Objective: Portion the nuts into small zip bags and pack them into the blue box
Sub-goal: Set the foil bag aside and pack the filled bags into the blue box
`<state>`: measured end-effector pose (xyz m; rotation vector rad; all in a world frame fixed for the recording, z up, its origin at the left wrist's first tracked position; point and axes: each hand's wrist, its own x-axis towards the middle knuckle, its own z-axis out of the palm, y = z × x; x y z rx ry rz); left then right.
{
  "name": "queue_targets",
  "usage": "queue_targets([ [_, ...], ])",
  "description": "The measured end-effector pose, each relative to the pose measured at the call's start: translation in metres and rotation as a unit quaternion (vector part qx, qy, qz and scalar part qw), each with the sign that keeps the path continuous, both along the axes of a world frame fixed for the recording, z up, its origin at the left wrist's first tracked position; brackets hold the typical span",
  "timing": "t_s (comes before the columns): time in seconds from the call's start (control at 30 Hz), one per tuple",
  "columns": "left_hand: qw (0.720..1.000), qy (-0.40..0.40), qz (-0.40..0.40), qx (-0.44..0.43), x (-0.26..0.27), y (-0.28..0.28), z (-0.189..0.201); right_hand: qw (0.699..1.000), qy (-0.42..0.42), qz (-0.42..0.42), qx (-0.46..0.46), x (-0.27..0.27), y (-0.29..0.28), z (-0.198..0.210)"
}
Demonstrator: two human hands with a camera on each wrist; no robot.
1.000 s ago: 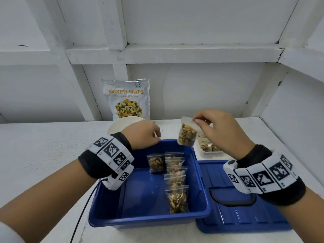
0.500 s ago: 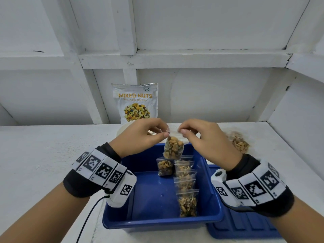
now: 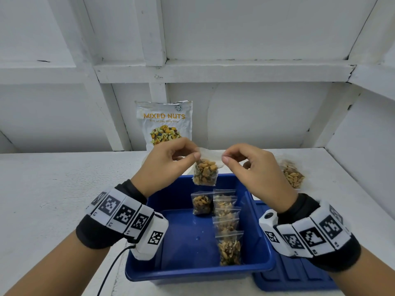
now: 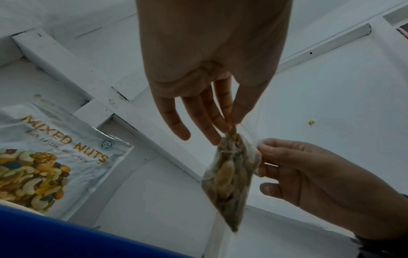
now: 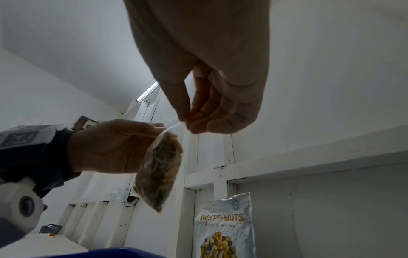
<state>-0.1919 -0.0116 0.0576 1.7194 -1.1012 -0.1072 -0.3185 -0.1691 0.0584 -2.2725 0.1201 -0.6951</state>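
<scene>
Pinched the zip bag (image 3: pixel 205 174) by its top corners, left hand (image 3: pixel 168 165) and right hand (image 3: pixel 252 169), just above the blue box (image 3: pixel 192 272). Probably sealing: best pressed evenly along the strip from one hand toward the other, keeping nuts clear.

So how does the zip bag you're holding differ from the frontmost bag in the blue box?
The held bag hangs in the air above the blue box, pinched at its top by the left hand and right hand; the frontmost bag rests inside the box, untouched. The held bag's top is stretched between the fingers; the frontmost bag's lies flat. Both are small clear bags of nuts.
</scene>
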Motion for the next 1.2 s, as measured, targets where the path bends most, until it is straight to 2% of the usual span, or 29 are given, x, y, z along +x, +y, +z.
queue_targets([
  [0.13,0.999,0.033,-0.003,-0.006,-0.004,-0.001,-0.001,1.0,0.0,0.003,-0.01,0.001,0.0,-0.001],
  [0.33,0.999,-0.048,0.011,0.022,-0.005,-0.002,-0.003,0.999,-0.008,0.011,-0.04,0.001,0.001,-0.004],
  [0.5,0.995,-0.097,0.023,0.025,-0.01,-0.005,-0.005,1.0,-0.015,0.012,-0.024,0.001,0.002,-0.003],
  [0.8,0.998,-0.068,0.016,0.004,-0.016,-0.004,-0.002,0.998,-0.042,0.022,-0.038,0.001,0.001,-0.007],
  [1.2,0.988,-0.149,0.026,0.012,-0.02,-0.005,-0.005,0.997,-0.047,0.038,-0.05,0.002,0.003,-0.007],
])
